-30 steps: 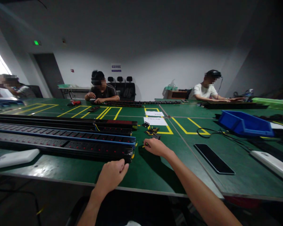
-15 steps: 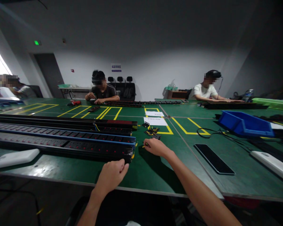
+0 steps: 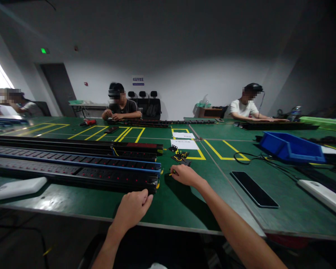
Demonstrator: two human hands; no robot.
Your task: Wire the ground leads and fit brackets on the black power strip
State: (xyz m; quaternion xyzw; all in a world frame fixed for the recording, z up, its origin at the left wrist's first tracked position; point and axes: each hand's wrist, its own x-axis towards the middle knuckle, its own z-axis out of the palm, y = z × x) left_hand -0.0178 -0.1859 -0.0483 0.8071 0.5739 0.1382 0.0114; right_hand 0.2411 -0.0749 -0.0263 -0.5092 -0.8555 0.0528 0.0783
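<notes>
Long black socket strips with red dots lie side by side on the green table, their ends facing the middle. My left hand is closed at the near corner of the closest strip's end; its fingers hide whatever is in them. Beyond the strip ends, my right hand is pinched just above the table on a small piece with a yellow bit showing; most of it is covered by the fingers. Short yellow wires stick out of the strip ends. Small black brackets with yellow parts lie past my right hand.
A dark phone lies to the right, with a white power bank and black cable beyond it. A blue bin stands further back. Another white device is at left. Co-workers sit across the table.
My hands and the strips look the same. Across the table, the co-worker in black has shifted their hands slightly.
</notes>
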